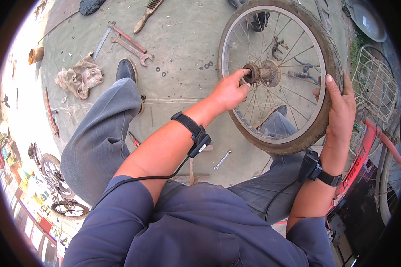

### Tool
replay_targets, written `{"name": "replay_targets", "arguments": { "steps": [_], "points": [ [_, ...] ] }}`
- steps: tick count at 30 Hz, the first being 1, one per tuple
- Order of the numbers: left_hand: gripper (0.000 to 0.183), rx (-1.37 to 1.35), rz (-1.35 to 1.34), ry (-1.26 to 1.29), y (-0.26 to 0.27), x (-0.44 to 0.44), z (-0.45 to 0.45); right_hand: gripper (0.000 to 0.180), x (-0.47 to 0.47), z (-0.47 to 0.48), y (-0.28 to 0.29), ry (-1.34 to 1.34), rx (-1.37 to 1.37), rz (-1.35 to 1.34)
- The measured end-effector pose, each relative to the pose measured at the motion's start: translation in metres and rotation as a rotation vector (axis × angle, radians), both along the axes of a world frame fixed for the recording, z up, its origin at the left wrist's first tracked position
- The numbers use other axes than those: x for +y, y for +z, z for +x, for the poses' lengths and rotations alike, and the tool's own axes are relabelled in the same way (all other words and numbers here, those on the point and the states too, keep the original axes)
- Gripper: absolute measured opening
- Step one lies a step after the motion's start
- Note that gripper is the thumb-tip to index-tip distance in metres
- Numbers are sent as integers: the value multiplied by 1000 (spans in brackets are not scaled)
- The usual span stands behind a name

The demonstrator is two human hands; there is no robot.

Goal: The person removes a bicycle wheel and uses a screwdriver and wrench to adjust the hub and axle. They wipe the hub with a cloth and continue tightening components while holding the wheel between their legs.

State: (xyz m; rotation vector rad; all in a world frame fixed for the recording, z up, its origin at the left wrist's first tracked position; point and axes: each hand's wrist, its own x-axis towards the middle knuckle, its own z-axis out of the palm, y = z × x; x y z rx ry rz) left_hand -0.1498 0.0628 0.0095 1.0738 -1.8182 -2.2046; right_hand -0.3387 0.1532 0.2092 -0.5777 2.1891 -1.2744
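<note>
A spoked bicycle wheel with a worn tyre stands tilted before me, low over the ground between my legs. My right hand grips its tyre and rim from the right side, thumb on the near face. At the centre, my left hand pinches a rusty round ring at the near end of the hub. Whether that ring is fixed to the hub or loose, I cannot tell. Behind the spokes a brake caliper and a small rusty metal part lie on the ground.
An open-end wrench, a hacksaw, a rag and a wire brush lie at the far left. A combination wrench rests near my lap. To the right are a wire basket and a red bicycle frame.
</note>
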Motion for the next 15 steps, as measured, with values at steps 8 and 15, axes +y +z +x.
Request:
{"name": "replay_targets", "arguments": {
  "steps": [8,15],
  "points": [
    [39,-110,-290,117,-8,8,9,71,1,-1,-1,25,5,-5],
    [34,-328,-309,123,-17,3,15,73,1,-1,-2,13,14,-25]
  ]
}}
